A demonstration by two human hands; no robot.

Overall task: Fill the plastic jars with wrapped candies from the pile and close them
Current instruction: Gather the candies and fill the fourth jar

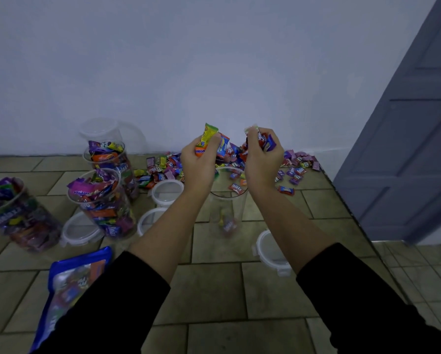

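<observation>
Both hands are raised side by side above a clear, cylindrical plastic jar (pixel 228 213). The left hand (pixel 199 162) and the right hand (pixel 261 159) each clutch glossy, crinkly wrapped candies (pixel 209 139). The loose pile (pixel 295 169) lies just beyond them on the tiled surface.

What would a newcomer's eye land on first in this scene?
Two raised hands at mid-frame stand out first: the left hand and the right hand each grip a fistful of bright wrapped candies over a nearly empty clear jar. Behind them a colourful candy pile lies along the wall. At the left stand the filled jars, still without lids.
</observation>
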